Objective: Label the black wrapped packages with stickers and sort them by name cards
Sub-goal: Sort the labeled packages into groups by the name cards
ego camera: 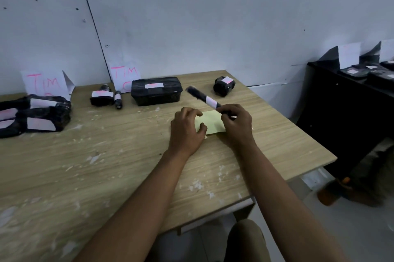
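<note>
Both hands work near the far right part of the wooden table [128, 155]. The right hand [236, 122] has its fingers curled round the near end of a slim black wrapped stick [197, 93], which slants up and away to the left and carries a white sticker band [210, 101] close to the fingers. The left hand [186, 127] rests on a pale yellow pad of sticky notes [211, 122] lying flat on the table, thumb and fingertips pinching at its left edge.

Behind the hands sits a long black wrapped box [156, 93] with a white label on top. To its right, near the table's far corner, stands a small round black package [223, 85] with a label. To the left of the box lie a small black bundle [101, 98] and a short black roll [118, 99], both labelled. At the far left edge a pile of black wrapped packages [36, 116] with white labels lies together.

Two white name cards with pink lettering lean against the wall: one [43, 83] behind the left pile, the other [124, 75] behind the small bundle; both read "TIM" on the top line, the lower line being hidden.

At the right, a black cabinet [341, 112] holds more dark packages and white cards, too blurred to read.
</note>
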